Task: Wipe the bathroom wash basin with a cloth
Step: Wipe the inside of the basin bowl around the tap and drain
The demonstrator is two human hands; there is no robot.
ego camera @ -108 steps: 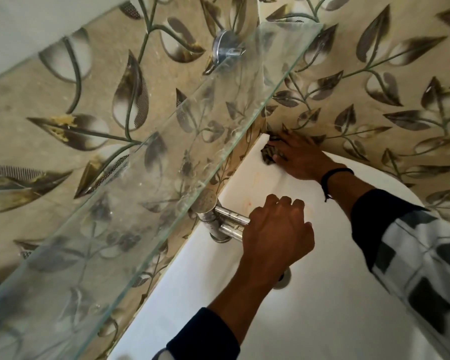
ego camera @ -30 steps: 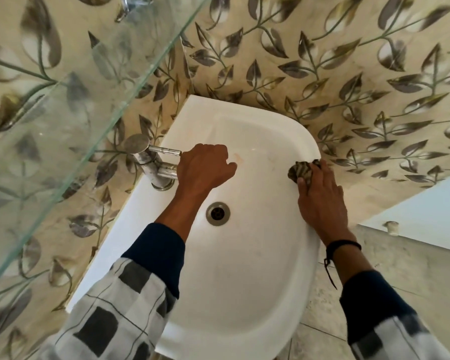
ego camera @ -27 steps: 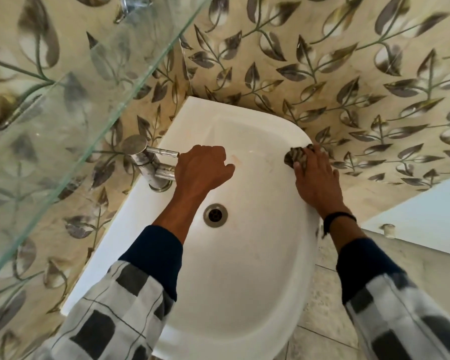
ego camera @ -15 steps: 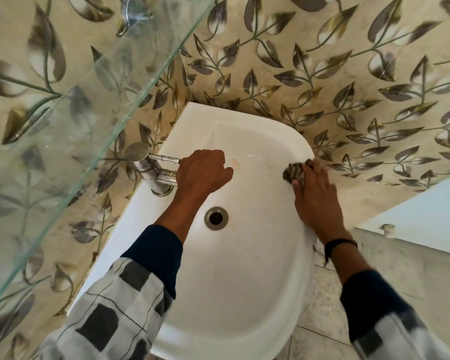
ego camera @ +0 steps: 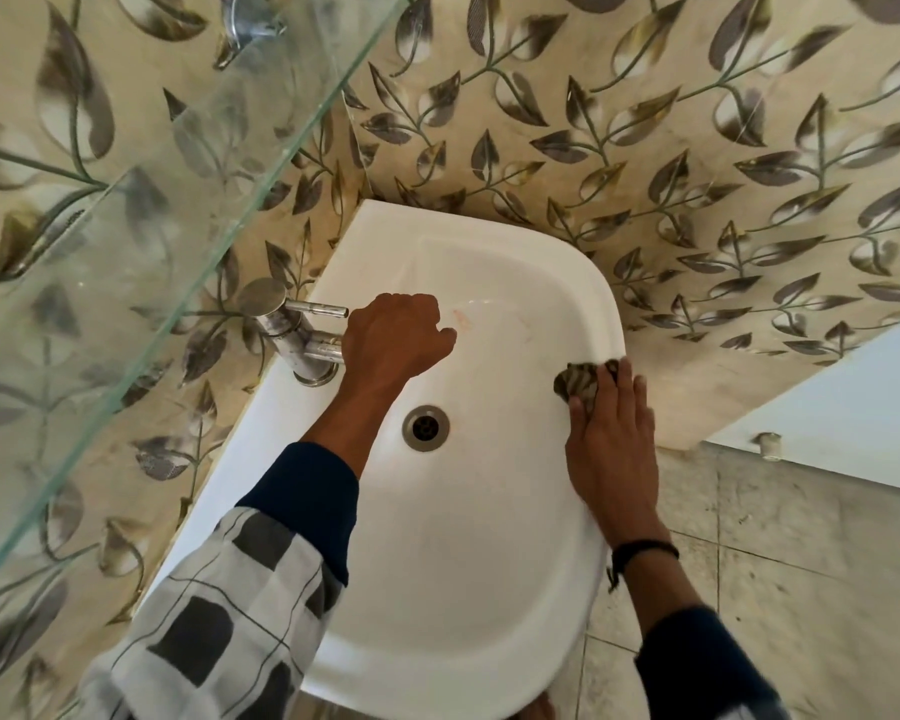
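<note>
Basin (ego camera: 468,537), white and rounded, sits in the corner where two leaf-patterned tiled walls (ego camera: 645,148) meet, its drain (ego camera: 426,427) near the middle of the bowl. A faint reddish mark (ego camera: 461,318) shows on the far inner slope. On the right rim, the right hand (ego camera: 611,449) lies flat with fingers extended, pressing a small dark patterned cloth (ego camera: 578,383) against the porcelain; the cloth is bunched under the fingertips and pokes out on their far and left sides. This grip is a flat-palmed press, not a closed fist. A dark band (ego camera: 642,552) circles that wrist. On the left rim stands a chrome tap (ego camera: 292,330), and the left hand (ego camera: 393,337) is curled closed over its spout, which is hidden beneath the fingers. Both arms wear dark cuffs under a grey-and-white checked sleeve (ego camera: 219,615). A glass shelf (ego camera: 126,226) slants above the tap on the left. Grey floor tiles (ego camera: 801,563) lie to the near right.
</note>
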